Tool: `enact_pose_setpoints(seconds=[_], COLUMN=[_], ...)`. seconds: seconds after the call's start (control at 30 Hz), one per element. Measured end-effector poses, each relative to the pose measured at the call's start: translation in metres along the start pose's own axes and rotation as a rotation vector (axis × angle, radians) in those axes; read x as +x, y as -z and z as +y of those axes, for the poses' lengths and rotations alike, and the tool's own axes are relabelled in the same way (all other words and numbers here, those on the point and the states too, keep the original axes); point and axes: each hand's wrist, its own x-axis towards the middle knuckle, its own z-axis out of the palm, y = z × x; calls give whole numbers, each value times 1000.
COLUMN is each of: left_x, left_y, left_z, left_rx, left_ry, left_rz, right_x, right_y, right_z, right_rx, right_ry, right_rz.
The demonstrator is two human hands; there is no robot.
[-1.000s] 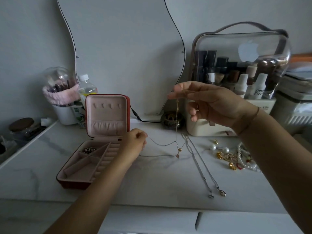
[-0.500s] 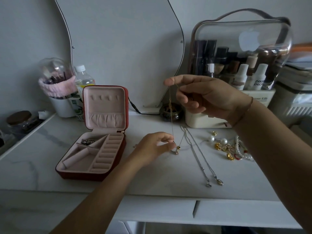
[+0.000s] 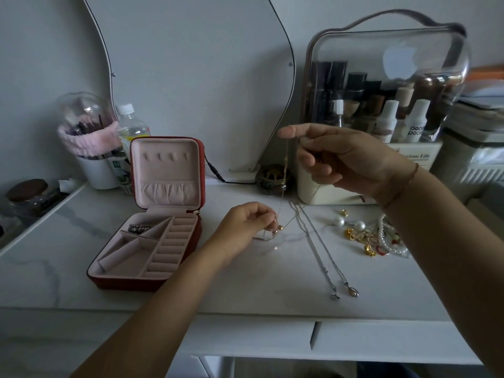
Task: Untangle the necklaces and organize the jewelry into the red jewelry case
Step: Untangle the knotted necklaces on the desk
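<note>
Nearest, low in the frame right of centre, two thin silver chain necklaces [image 3: 319, 242] lie stretched on the white marble tabletop [image 3: 231, 290]. Just left of them, the left hand [image 3: 245, 222] pinches the lower end of a fine gold chain necklace [image 3: 285, 170] beside its small gold bead. The open red jewelry case with pink lining [image 3: 120, 283] sits at centre left. Mid-right lies a heap of pearl and gold jewelry [image 3: 368, 238]. Above, the raised right hand [image 3: 346, 159] pinches the chain's top end.

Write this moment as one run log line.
right hand: holds gold chain up | left hand: pinches its lower part | jewelry case: open | silver necklaces: on table
</note>
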Motion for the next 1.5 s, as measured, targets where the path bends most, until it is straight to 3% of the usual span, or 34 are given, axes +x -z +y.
enact_pose_setpoints(seconds=[0.37,0.73,0.83,0.9,1.03,1.5], left_x=[-2,-8,-8,-8,-8,-10], left_y=[18,24,25,25,24,26], left_z=[24,44,47,48,51,52], left_rx=[-104,41,60,69,67,86], left_ry=[11,47,65,71,78,67], left_rz=[65,92,113,124,129,173], right_x=[5,19,11,5,-1,-3], right_y=[-5,-18,-23,-29,-43,-59], right_z=[57,110,108,104,96,105], right_rx=[-125,-636,-958,-1046,-895,-610], right_ry=[-152,-280,-197,-83,107,124], right_rz=[255,303,328,393,497,636])
